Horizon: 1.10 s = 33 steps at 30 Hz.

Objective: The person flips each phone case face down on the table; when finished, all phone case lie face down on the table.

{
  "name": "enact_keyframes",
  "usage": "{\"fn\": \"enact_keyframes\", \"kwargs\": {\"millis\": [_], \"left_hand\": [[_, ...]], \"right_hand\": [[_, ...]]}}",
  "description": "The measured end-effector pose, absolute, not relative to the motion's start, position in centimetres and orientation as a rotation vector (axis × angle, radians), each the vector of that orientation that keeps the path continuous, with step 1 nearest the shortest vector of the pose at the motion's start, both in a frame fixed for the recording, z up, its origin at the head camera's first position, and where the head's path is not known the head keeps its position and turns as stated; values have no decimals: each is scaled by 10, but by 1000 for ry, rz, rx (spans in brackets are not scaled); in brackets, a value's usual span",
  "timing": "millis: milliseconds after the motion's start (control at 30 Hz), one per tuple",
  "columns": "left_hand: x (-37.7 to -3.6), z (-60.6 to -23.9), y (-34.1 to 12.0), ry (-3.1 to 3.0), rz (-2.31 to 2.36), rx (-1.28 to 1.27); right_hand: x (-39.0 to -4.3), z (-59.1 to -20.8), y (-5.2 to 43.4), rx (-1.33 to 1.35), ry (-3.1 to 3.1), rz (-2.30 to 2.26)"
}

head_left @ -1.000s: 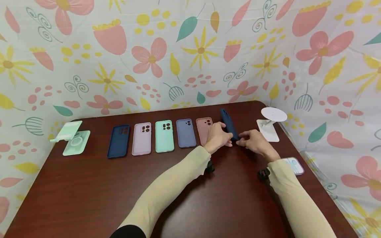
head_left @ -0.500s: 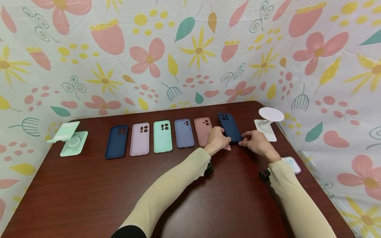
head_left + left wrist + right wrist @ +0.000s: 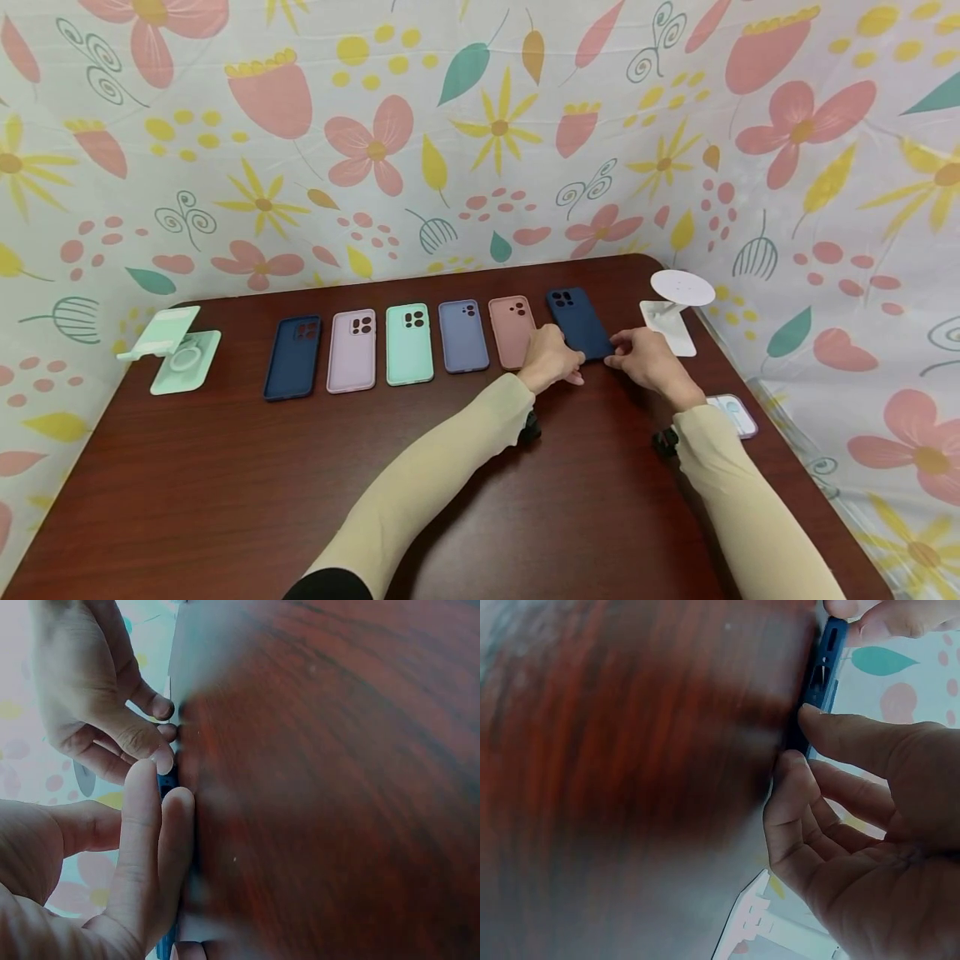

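Note:
A navy phone case point(image 3: 579, 325) lies back side up at the right end of a row of cases, camera cutouts toward the wall. My left hand point(image 3: 551, 360) pinches its near left corner and overlaps the lower part of the pink case point(image 3: 510, 325). At the near right corner, my right hand point(image 3: 647, 362) holds the same case between thumb and fingers. In the right wrist view, the right thumb presses on the end edge of the navy case point(image 3: 828, 656), where port openings show. The left wrist view has both hands along its edge, most of the case hidden behind fingers.
Leftward in the row lie blue-grey point(image 3: 463, 337), mint point(image 3: 409, 346), lilac point(image 3: 352, 354) and dark blue point(image 3: 289, 362) cases. A mint stand point(image 3: 183, 375) is at far left, a white stand point(image 3: 678, 333) at right. A clear-edged case or phone point(image 3: 733, 415) lies behind the right wrist.
The navy case, tipped up on its side a second ago, has come down flat with its back facing up. Both hands stay at its near end; the head view has shifted slightly.

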State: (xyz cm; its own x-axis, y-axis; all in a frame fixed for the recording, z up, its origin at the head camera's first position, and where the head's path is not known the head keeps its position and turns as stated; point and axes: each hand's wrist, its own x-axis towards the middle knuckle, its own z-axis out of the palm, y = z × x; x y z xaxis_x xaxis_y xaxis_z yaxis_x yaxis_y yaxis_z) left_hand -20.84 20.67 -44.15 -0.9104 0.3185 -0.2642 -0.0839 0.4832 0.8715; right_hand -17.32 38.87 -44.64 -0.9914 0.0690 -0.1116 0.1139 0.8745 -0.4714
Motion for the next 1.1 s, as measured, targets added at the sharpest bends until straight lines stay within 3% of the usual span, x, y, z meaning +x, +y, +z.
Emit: {"fn": "enact_keyframes", "kwargs": {"millis": [467,1100], "left_hand": [[-200,-435,198,2367,1355,271],[-209,-425,126,2643,1030,446]], "right_hand": [[-169,-444,386,127,2983,-717],[-160,-422,336,66,2968,-963]]}}
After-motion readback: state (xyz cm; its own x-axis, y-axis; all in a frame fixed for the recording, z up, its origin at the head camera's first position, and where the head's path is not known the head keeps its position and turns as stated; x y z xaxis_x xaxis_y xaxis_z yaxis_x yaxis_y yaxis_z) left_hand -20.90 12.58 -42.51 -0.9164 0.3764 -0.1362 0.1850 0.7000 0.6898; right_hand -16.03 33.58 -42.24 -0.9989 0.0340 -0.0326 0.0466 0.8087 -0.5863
